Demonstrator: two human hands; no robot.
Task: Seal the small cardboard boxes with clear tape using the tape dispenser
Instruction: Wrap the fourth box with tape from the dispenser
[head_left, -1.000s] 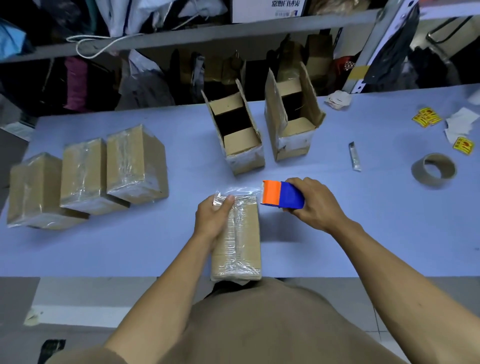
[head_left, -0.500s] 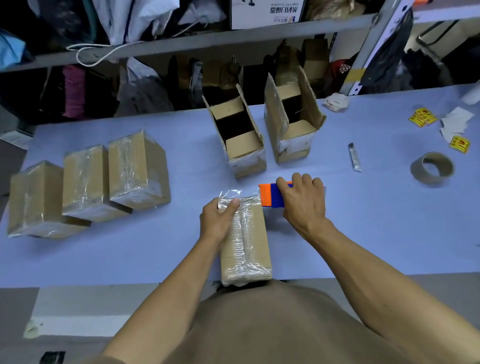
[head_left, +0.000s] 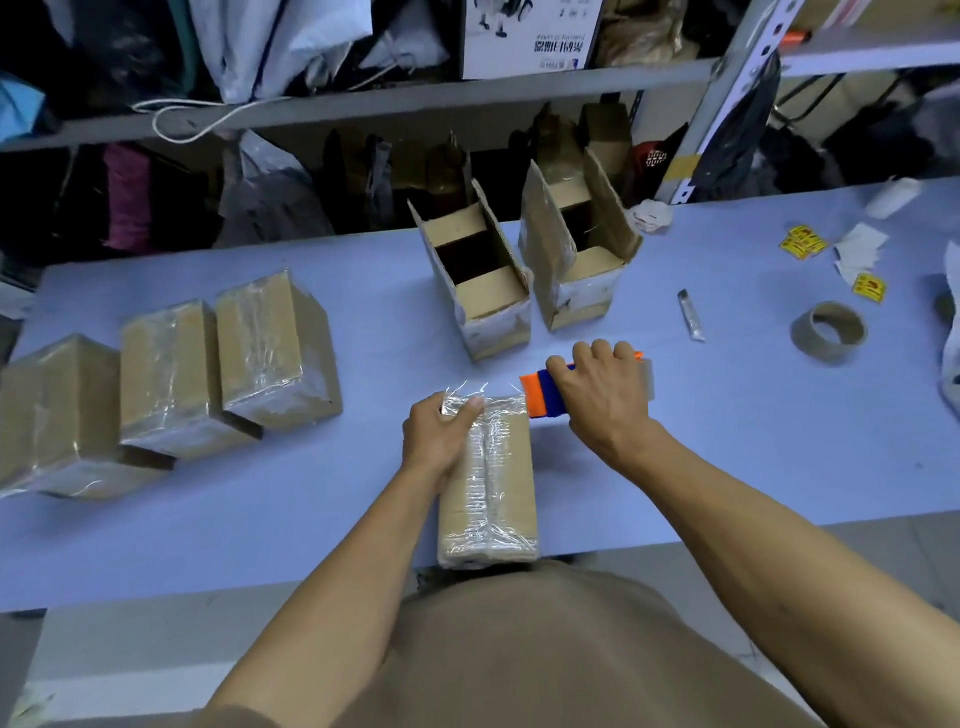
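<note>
Three taped boxes (head_left: 171, 374) sit on the left of the bench (head_left: 753, 441). In the middle, the left hand (head_left: 441, 436) holds down the box being taped (head_left: 488, 478). The right hand (head_left: 602, 400) grips the tape dispenser (head_left: 540, 395) at its far end. Two open boxes (head_left: 524, 270) behind still need tape.

This is a packing or stockroom workspace. A long pale blue surface (head_left: 727, 467) carries a row of tape-wrapped cardboard boxes (head_left: 171, 374), two open cartons (head_left: 524, 270), a nearly spent tape roll (head_left: 829, 332) and loose yellow labels (head_left: 802, 241). Behind it, metal shelving (head_left: 363, 111) is crammed with bags (head_left: 270, 197), a printed carton (head_left: 532, 36) and assorted goods.
</note>
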